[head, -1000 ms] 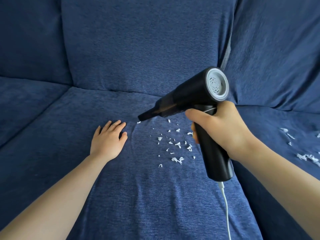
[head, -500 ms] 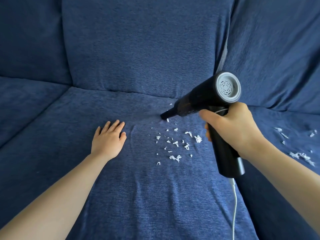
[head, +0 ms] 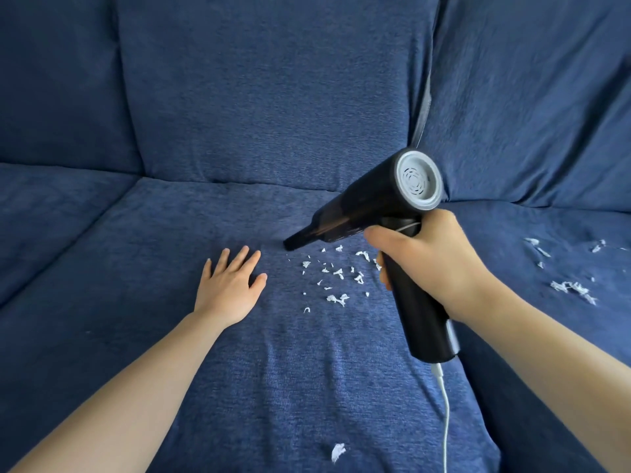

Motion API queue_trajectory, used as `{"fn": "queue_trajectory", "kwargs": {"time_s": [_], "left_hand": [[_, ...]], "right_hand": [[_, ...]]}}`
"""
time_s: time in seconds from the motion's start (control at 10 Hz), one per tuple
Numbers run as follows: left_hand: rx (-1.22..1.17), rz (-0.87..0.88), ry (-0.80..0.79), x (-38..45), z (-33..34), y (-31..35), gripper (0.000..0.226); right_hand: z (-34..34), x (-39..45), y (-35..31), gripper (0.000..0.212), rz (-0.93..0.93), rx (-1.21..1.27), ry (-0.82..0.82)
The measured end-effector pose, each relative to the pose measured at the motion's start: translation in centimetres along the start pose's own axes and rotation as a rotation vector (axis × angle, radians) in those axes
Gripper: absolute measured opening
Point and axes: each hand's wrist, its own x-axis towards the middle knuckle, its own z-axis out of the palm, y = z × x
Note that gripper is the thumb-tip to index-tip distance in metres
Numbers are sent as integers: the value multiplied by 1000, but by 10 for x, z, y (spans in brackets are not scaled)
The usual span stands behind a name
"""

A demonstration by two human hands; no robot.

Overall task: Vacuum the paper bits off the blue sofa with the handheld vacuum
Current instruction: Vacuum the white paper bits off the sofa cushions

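My right hand [head: 432,259] grips the handle of a black handheld vacuum [head: 368,204] with a grey rear vent. Its narrow nozzle [head: 293,242] points down and left, touching or nearly touching the blue sofa seat cushion [head: 239,387]. Several white paper bits [head: 336,273] lie scattered just right of and below the nozzle. One larger paper bit [head: 337,451] lies near the cushion's front. My left hand [head: 230,285] rests flat on the cushion, fingers straight, left of the scattered bits.
More paper bits [head: 570,285] lie on the right-hand seat cushion [head: 546,336]. A white cable [head: 445,421] hangs from the vacuum's handle base. Back cushions [head: 273,97] rise behind the seat. A gap separates the middle and right seat cushions.
The vacuum's nozzle swung right along the back of the paper patch, then came back left and down. My left hand stayed flat on the cushion.
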Motion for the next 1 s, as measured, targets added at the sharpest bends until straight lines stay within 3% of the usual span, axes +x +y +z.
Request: {"fn": "queue_trajectory", "kwargs": {"time_s": [0.4, 0.7, 1.0], "left_hand": [[23, 0, 38, -3, 3, 0, 56], [25, 8, 60, -4, 4, -1, 56], [34, 5, 63, -5, 5, 0, 56]], "right_hand": [[-21, -11, 7, 34, -1, -69, 55], [-12, -22, -1, 34, -47, -93, -52], [-28, -16, 8, 34, 9, -112, 75]]}}
